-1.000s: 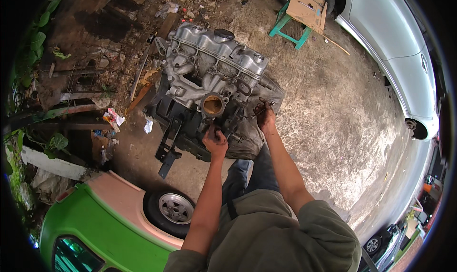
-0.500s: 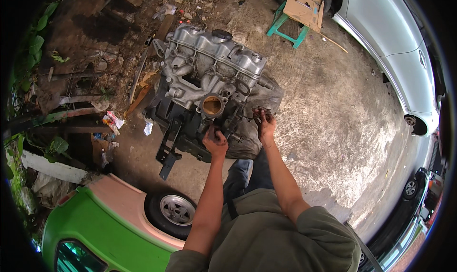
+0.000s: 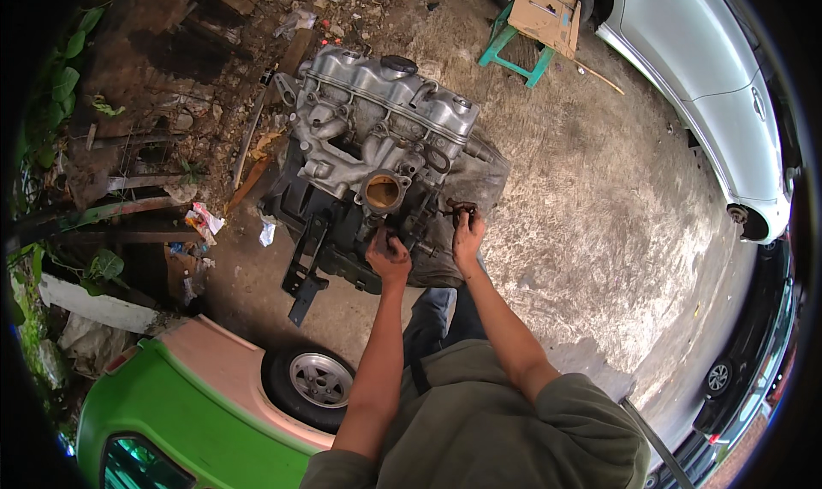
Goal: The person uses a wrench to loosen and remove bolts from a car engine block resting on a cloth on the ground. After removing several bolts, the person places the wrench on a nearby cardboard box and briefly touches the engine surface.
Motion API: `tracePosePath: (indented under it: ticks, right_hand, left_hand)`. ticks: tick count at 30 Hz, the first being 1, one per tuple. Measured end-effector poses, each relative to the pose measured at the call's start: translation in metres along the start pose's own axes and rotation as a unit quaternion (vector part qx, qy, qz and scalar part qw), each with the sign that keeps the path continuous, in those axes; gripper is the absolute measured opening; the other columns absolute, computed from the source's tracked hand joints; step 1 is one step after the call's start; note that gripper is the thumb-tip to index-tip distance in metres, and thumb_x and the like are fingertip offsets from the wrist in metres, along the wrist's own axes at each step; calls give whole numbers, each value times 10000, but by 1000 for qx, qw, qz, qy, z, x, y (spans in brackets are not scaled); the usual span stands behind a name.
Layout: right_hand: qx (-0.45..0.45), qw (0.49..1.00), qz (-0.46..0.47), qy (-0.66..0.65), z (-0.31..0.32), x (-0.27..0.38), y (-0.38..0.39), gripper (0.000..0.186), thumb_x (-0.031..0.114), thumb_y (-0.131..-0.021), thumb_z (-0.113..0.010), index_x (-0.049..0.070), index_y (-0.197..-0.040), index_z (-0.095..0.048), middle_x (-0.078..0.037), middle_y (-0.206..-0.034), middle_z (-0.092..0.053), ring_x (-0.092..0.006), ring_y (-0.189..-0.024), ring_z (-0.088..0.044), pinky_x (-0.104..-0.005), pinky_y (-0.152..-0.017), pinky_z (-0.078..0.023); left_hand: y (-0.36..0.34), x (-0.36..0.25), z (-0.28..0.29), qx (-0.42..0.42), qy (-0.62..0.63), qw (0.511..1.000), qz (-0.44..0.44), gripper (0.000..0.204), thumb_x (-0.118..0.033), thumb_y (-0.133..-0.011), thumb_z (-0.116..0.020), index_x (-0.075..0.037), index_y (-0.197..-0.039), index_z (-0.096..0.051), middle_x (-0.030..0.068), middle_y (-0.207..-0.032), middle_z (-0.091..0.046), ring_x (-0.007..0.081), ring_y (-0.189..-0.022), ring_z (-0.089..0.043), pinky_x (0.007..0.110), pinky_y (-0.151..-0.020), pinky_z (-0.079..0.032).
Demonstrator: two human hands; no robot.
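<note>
A grey metal car engine (image 3: 377, 151) stands in front of me, with a ribbed valve cover on top and a round open port (image 3: 382, 191) facing me. Just below that port, my left hand (image 3: 389, 258) is curled against the dark lower part of the engine. Its fingertips are bent in, and what they grip is hidden. My right hand (image 3: 467, 234) is at the engine's near right side, fingers pinched around a small dark part (image 3: 462, 208) that I cannot name. Both hands look smeared with grease.
A black metal bracket (image 3: 304, 271) sticks out at the engine's near left. A green stool (image 3: 524, 59) with cardboard on it stands far right beside a silver car (image 3: 693, 69). At the lower left is a green and pink car (image 3: 214, 378). Wood scraps and litter lie left.
My right hand has shifted slightly left and down, its fingers drawn closer together. My left hand has stayed almost in place. A dark car at the right edge has changed position.
</note>
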State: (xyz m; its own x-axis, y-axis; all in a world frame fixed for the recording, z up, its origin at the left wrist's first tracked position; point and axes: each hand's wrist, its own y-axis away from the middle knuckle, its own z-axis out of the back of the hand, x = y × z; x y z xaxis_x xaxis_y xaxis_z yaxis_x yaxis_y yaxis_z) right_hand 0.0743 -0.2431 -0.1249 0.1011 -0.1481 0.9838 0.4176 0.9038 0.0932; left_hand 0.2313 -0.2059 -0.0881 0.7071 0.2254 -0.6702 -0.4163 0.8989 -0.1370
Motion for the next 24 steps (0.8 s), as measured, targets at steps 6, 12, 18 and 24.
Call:
tracePosePath:
  ticks: [6, 12, 18, 24]
  right_hand:
    - [58, 992, -21, -114, 3, -2, -9, 393, 356, -990, -483, -18, -884, -540, -92, -915, -644, -116, -768, -516, -254, -697, -413]
    - [37, 974, -84, -207, 0, 2, -10, 397, 366, -990, -465, -3, -866, -542, -118, -970, -653, -175, -845, -556, -285, -778, -438]
    - [-39, 993, -15, -115, -8, 18, -7, 442, 354, -988, -450, -28, -786, -547, -128, -815, -666, -135, -675, -480, -309, -641, -403]
    - [-23, 984, -99, -147, -11, 9, -17, 464, 367, -983, -434, -36, -789, -559, -122, -784, -653, -158, -673, -486, -318, -655, -411]
  left_hand:
    - [-1, -2, 3, 7, -12, 1000, -5, 390, -206, -895, -448, 106, -1033, -636, 206, -740, -633, 330, -572, -601, 414, -540, -511]
    - [0, 0, -1, -29, 9, 999, -43, 403, -201, -896, -441, 118, -1053, -632, 212, -743, -635, 323, -570, -603, 414, -539, -513]
    - [1, 3, -3, -8, -10, 1000, 3, 388, -166, -855, -460, 119, -1063, -623, 220, -723, -615, 345, -573, -580, 422, -539, -493]
    - [2, 3, -2, -14, -11, 1000, -11, 343, -167, -855, -461, 96, -999, -629, 206, -698, -598, 358, -561, -561, 435, -539, -479]
